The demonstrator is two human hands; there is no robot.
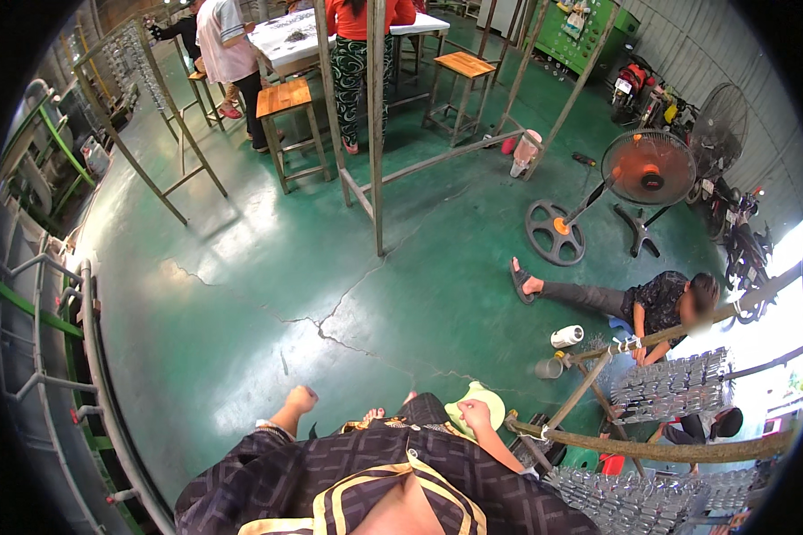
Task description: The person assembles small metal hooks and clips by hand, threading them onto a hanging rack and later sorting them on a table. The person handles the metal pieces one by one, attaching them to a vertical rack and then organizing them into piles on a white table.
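Left hand (302,399), lower centre-left of frame: fingers curled into a loose fist over the green floor (196,330), nothing seen in it. Right hand (475,415), lower centre, fingers bent, overlaps a pale yellow-green item (485,391) — cannot tell whether it grips it or just sits in front of it. That item is at lower centre, right of the wearer's dark patterned garment (285,468); its full shape is partly hidden by the hand and forearm.

Right of it, lower right: a wooden pole (678,448) and rows of shiny clear or silvery pieces (674,385) hanging from the rack. White flask (566,336) lies on its side near a clear jar (549,367). A co-worker in dark clothes (660,299) sits on the floor beyond, leg stretched toward frame centre; another person (705,426) is partly visible below the hanging rows.

Upper right: fan with an orange centre (647,169), green cabinet (575,36), parked motorbike (631,82). Upper centre: tall metal frame (376,134), two wooden stools (283,98), person in a red top (352,22) at a white-topped table (285,59). Upper left — person in a pale shirt (223,36) stands beside the table.
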